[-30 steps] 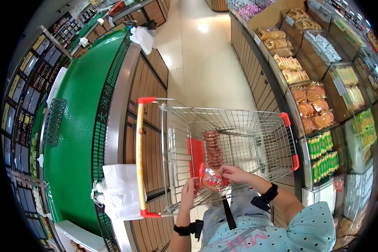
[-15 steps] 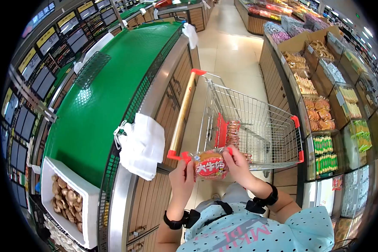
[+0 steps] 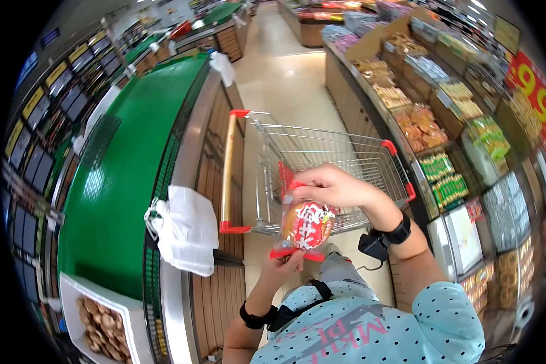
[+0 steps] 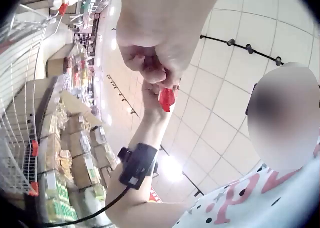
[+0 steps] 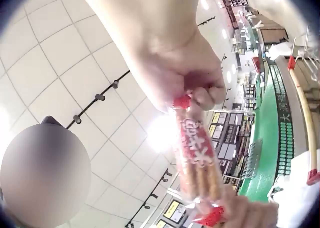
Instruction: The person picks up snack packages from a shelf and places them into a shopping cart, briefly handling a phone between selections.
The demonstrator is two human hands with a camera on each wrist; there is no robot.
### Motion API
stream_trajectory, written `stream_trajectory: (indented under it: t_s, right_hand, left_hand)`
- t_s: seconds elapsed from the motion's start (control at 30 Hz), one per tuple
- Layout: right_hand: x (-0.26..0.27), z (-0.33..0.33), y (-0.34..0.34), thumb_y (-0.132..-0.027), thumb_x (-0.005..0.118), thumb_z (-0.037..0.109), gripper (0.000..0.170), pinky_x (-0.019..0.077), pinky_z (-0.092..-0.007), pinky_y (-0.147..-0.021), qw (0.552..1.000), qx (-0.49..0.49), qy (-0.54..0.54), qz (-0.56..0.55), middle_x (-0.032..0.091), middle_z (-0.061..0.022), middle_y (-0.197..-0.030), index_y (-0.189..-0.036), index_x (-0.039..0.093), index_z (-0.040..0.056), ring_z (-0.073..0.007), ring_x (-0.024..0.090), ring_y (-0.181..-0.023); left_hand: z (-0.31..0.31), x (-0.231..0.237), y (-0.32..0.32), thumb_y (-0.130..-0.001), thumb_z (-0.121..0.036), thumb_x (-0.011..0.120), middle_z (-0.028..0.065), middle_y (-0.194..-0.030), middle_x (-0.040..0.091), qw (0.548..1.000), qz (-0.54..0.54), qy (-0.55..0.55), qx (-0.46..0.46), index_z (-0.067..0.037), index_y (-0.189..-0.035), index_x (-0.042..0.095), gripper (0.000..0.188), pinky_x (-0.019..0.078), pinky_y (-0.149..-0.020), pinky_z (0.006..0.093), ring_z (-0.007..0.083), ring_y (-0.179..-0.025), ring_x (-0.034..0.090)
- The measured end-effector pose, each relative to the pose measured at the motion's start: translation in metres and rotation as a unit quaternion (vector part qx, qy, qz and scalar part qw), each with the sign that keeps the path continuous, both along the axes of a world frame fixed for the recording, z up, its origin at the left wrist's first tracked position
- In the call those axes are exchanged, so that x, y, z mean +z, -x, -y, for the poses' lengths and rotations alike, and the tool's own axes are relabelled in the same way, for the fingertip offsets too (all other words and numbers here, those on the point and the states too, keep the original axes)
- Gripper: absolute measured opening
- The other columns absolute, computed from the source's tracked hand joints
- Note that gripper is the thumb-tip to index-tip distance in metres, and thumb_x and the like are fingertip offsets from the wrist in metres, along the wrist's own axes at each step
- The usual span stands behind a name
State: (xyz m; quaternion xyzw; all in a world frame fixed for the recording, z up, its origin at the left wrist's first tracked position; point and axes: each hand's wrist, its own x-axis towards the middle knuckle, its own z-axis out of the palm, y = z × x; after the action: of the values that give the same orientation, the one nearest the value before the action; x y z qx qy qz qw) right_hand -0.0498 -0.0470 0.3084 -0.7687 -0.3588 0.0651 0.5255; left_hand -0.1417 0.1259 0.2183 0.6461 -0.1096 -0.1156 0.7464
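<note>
A clear snack packet (image 3: 307,225) with red ends and large white characters is held up in front of the body, over the near side of the shopping cart (image 3: 340,142). My right hand (image 3: 324,184) pinches its upper red end. Below, the left hand (image 3: 285,267) pinches the opposite end. Seen from the right wrist, the packet (image 5: 196,153) stands on edge and shows several brown, flat baked pieces side by side. In the left wrist view only a red tip of the packet (image 4: 167,99) shows beneath the fingers; the rest is hidden.
A green-topped counter (image 3: 142,145) runs along the left, with white plastic bags (image 3: 185,230) hanging on its edge and a white box of mushrooms (image 3: 73,303) at its near end. On the right, shelf bins (image 3: 418,127) hold packaged snacks. A tiled aisle (image 3: 291,91) lies ahead.
The packet has turned from lying level between both hands to standing upright, right hand now on top and left below. Earlier it rose from near the cart's basket. The head view has shifted.
</note>
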Motion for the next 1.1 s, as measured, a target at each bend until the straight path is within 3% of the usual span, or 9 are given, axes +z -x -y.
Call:
stream_trajectory:
  t_s: [0.07,0.2,0.3,0.43,0.53,0.83,0.9,0.97,1.1]
  right_hand:
    - [0.014,0.004,0.002,-0.080,0.047,0.023,0.026,0.0346,-0.0261,-0.047,0.997,0.062,0.038,0.004,0.046,-0.0055,-0.053,-0.072,0.051,-0.0018,-0.0078,0.041,-0.051]
    - [0.033,0.018,0.023,-0.080,0.048,0.018,0.028,0.0289,-0.0244,-0.044,0.995,0.059,0.040,-0.075,0.033,-0.0013,-0.050,-0.062,0.041,-0.0020,-0.0068,0.031,-0.049]
    - [0.025,0.032,0.038,-0.081,0.047,0.018,0.029,0.0282,-0.0236,-0.043,0.987,0.010,-0.013,-0.157,0.032,0.0020,-0.049,-0.060,0.041,-0.0013,-0.0049,0.030,-0.049]
    - [0.023,0.052,0.054,-0.081,0.046,0.020,0.024,0.0328,-0.0194,-0.042,0.979,0.014,-0.046,-0.199,0.047,0.0037,-0.054,-0.070,0.051,-0.0017,-0.0016,0.040,-0.047]
    - [0.021,0.061,0.057,-0.081,0.047,0.021,0.025,0.0318,-0.0191,-0.041,0.968,0.019,-0.095,-0.232,0.047,0.0041,-0.052,-0.069,0.051,-0.0003,-0.0011,0.039,-0.047]
    - [0.032,0.125,0.083,-0.078,0.050,0.024,0.024,0.0331,-0.0234,-0.043,0.978,-0.190,0.076,-0.049,0.044,-0.0012,-0.047,-0.068,0.053,0.0020,-0.0068,0.041,-0.044]
    - [0.029,0.134,0.091,-0.078,0.049,0.020,0.022,0.0370,-0.0291,-0.046,0.954,-0.245,0.145,0.090,0.046,-0.0099,-0.051,-0.068,0.051,0.0003,-0.0191,0.046,-0.045]
    - [0.015,0.144,0.094,-0.078,0.048,0.017,0.019,0.0382,-0.0294,-0.048,0.924,-0.310,0.109,0.194,0.047,-0.0126,-0.053,-0.070,0.051,-0.0002,-0.0220,0.047,-0.047]
    - [0.020,0.186,0.115,-0.080,0.047,0.014,0.016,0.0386,-0.0265,-0.049,0.959,-0.283,0.006,0.025,0.049,-0.0069,-0.053,-0.073,0.051,-0.0003,-0.0160,0.049,-0.049]
  left_hand:
    - [0.006,-0.012,-0.004,-0.076,-0.002,0.050,0.0026,-0.057,0.050,0.997,-0.016,-0.007,-0.069,-0.001,-0.077,0.050,0.001,0.0368,-0.042,0.0190,0.0068,-0.048,0.047]
    - [0.035,0.001,0.000,-0.081,-0.010,0.043,0.0035,-0.050,0.048,0.989,0.035,0.003,-0.147,-0.002,-0.081,0.047,0.009,0.0357,-0.039,0.0202,0.0093,-0.043,0.045]
    - [0.049,-0.002,-0.001,-0.082,-0.014,0.044,0.0040,-0.051,0.048,0.974,0.034,0.051,-0.218,-0.002,-0.085,0.045,0.013,0.0361,-0.039,0.0200,0.0099,-0.043,0.045]
    - [0.066,-0.007,0.004,-0.082,-0.020,0.045,0.0050,-0.051,0.048,0.951,0.064,0.088,-0.288,-0.002,-0.085,0.044,0.018,0.0375,-0.040,0.0206,0.0107,-0.043,0.046]
    - [0.071,-0.006,0.004,-0.080,-0.014,0.049,0.0067,-0.056,0.052,0.948,0.021,0.114,-0.296,-0.001,-0.083,0.045,0.014,0.0398,-0.042,0.0198,0.0106,-0.047,0.049]
    - [0.102,0.001,-0.011,-0.078,-0.008,0.050,0.0060,-0.060,0.054,0.934,0.030,0.083,-0.345,0.000,-0.084,0.047,0.010,0.0402,-0.045,0.0185,0.0087,-0.050,0.050]
    - [0.117,0.001,-0.014,-0.079,-0.008,0.050,0.0057,-0.060,0.054,0.934,0.022,0.081,-0.348,0.000,-0.083,0.048,0.010,0.0397,-0.045,0.0180,0.0082,-0.050,0.050]
    - [0.132,0.000,-0.015,-0.079,-0.008,0.049,0.0053,-0.060,0.053,0.934,0.017,0.073,-0.350,0.000,-0.081,0.048,0.009,0.0393,-0.045,0.0178,0.0078,-0.050,0.049]
    - [0.163,-0.015,-0.021,-0.078,-0.005,0.049,0.0050,-0.060,0.052,0.932,-0.007,0.058,-0.358,0.001,-0.078,0.049,0.006,0.0390,-0.044,0.0184,0.0078,-0.050,0.049]
